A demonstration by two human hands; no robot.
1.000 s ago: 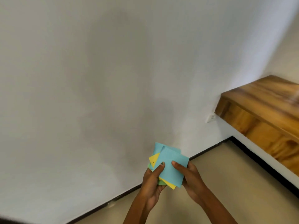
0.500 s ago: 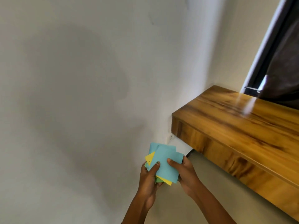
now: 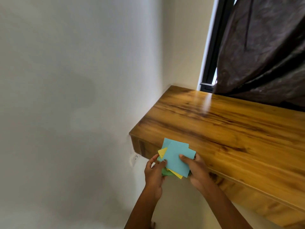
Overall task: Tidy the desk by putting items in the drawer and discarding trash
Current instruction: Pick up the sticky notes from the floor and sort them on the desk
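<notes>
Two hands held a loose stack of square paper notes [image 3: 177, 160] in front of the near left corner of the wooden desk [image 3: 222, 128]. The left hand [image 3: 154, 173] grasped the stack's left edge, its thumb lying on the top sheet and its fingers curled underneath. The right hand [image 3: 197, 170] grasped the right side in the same way, thumb pressed onto the top blue sheet, fingers wrapped below. The stack was fanned unevenly: two blue sheets lay uppermost, a yellow sheet stuck out at the upper left and again at the lower edge, and a green sheet showed at the bottom, between the hands. No writing could be read on any sheet; the visible faces looked plain.

The notes were held in the air, at about the height of the desk's front edge and overlapping it in the view, not resting on the top. The desktop was glossy, with dark grain, and butted against the white wall [image 3: 74, 80] on its left. Whether its front panel held a drawer could not be told from this angle. A white wall socket [image 3: 135, 157] sat on the wall just below the desk's corner, beside the left hand. Behind the desk hung a dark curtain [image 3: 264, 47] next to a black window frame [image 3: 212, 45].
</notes>
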